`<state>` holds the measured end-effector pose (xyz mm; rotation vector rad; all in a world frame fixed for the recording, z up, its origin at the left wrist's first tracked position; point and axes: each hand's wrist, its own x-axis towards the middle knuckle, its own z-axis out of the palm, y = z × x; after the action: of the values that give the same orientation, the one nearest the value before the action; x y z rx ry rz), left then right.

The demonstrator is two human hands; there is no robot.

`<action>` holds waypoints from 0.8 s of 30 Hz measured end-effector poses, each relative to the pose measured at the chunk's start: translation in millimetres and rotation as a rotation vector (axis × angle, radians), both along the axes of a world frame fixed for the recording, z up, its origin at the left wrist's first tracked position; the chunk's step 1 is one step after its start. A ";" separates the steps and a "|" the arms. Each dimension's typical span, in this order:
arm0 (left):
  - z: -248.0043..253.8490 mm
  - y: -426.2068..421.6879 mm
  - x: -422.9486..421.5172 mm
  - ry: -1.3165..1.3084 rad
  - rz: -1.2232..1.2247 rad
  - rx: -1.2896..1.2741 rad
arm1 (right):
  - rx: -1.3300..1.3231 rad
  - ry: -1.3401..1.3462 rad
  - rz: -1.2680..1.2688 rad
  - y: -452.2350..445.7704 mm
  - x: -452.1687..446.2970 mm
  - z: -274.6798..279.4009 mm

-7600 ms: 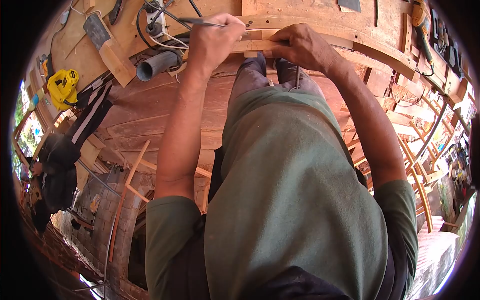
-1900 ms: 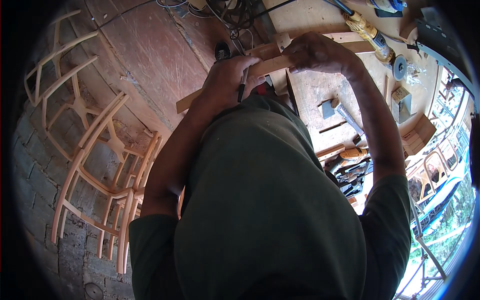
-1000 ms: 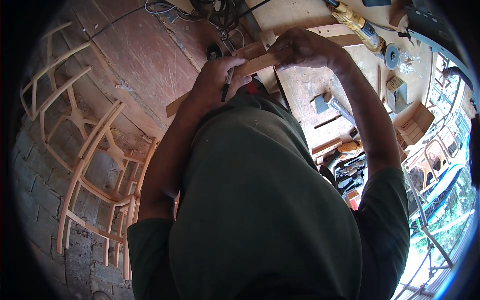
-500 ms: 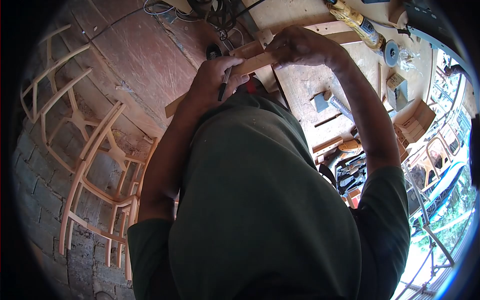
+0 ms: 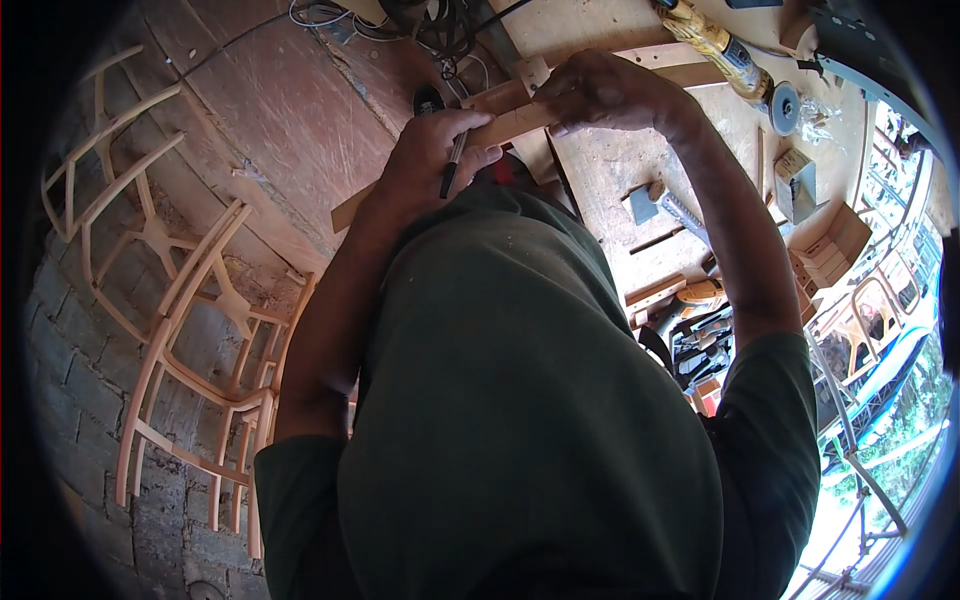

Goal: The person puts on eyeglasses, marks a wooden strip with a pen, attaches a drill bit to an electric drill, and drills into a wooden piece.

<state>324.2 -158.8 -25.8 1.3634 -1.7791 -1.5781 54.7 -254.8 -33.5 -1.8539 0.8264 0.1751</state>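
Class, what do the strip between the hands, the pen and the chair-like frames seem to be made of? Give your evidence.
Strip: wood, apparently unpainted; it is pale tan and matt.
Pen: perhaps plastic; its end is plain black, but metal parts can't be ruled out.
Frames: probably wood, smooth-looking; orange-tan curved pieces. Whether varnished is unclear.

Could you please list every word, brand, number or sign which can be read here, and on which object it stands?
No text can be read in this view.
Yellow grinder: any lettering on its body is too blurred to read.
Pen: any print is too small to read.
Wooden strip: no readable writing.
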 end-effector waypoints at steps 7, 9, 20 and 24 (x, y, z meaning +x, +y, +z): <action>15.2 -5.2 -2.5 0.013 0.007 0.206 | -0.047 0.028 0.032 -1.5 1.9 4.8; 12.6 -4.2 -1.1 0.001 -0.009 0.124 | -0.036 0.034 0.019 -0.2 1.2 1.9; -0.2 1.2 -0.7 -0.008 -0.004 -0.004 | 0.008 0.004 -0.036 1.3 -0.1 -3.9; 0.0 1.0 -1.3 0.003 -0.007 -0.008 | -0.002 0.023 -0.007 -1.2 1.3 3.5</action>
<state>322.9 -157.8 -25.8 1.3528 -1.7882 -1.5743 56.0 -256.0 -29.9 -1.8538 0.8489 0.1917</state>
